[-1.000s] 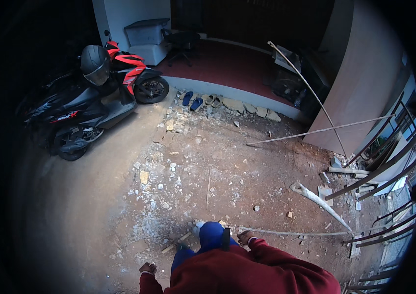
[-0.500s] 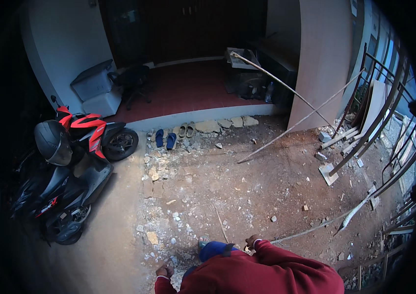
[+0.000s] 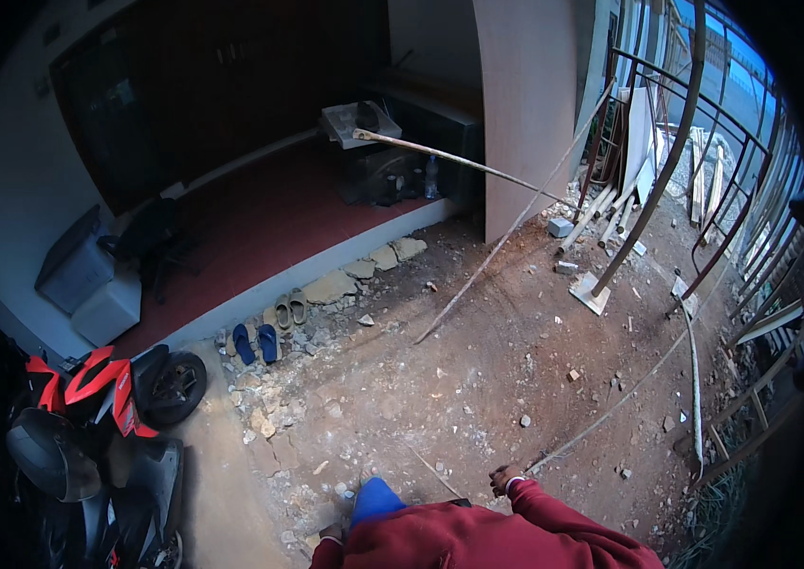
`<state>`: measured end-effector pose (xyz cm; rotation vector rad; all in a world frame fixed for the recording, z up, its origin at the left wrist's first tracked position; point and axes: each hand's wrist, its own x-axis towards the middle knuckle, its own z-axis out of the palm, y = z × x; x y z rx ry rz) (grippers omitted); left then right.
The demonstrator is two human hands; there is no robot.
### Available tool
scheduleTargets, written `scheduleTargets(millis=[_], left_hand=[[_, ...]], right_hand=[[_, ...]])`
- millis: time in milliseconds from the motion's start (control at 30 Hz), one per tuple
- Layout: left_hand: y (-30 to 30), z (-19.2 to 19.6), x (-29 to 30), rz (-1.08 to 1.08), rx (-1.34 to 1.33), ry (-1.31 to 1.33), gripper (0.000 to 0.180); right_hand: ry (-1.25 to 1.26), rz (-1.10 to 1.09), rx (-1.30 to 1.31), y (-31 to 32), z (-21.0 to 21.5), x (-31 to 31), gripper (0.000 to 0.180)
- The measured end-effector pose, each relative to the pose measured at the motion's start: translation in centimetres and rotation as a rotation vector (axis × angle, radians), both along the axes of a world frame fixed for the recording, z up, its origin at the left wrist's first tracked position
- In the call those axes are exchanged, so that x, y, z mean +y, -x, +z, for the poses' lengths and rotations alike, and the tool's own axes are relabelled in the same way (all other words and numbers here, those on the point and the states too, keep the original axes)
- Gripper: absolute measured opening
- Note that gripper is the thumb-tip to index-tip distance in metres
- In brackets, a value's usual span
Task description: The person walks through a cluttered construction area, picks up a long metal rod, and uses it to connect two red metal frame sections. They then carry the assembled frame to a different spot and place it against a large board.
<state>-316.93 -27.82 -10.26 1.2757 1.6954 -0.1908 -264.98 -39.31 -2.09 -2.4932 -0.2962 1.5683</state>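
Observation:
My right hand, below a red sleeve, hangs in front of me with its fingers loosely bent and partly apart. Nothing shows in it. Beside its wrist appears the near end of a long thin pole on the dirt; I see no grip on it. Low on the left, my left hand is dark and partly covered by its sleeve, so its fingers cannot be made out. Between the hands is my blue-clad knee. A thin stick lies on the ground just ahead.
A red and black motorbike with a dark helmet stands left. Blue sandals lie before a raised red-floored porch. Two crossed poles lean ahead. A metal frame stands right. Stones and rubble dot the ground.
The view has turned to the right, so the porch and motorbike sit further left. My right hand has moved a little outward; my left hand is lower and less visible.

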Motion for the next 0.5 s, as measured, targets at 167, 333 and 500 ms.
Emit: scheduleTargets(millis=[167,333,500], left_hand=[[-3.9,2.1,17.4,0.755,-0.442,0.145,0.04],[-10.5,5.5,31.6,0.674,-0.373,0.112,0.033],[-21.2,5.7,40.0,0.586,-0.514,0.104,0.033]], right_hand=[[0.155,-0.575,0.059,1.3,-2.3,-2.1,0.04],[-0.057,-0.84,0.195,3.5,-3.4,1.8,0.04],[-0.016,0.625,-0.124,-1.7,-6.2,5.3,0.04]])
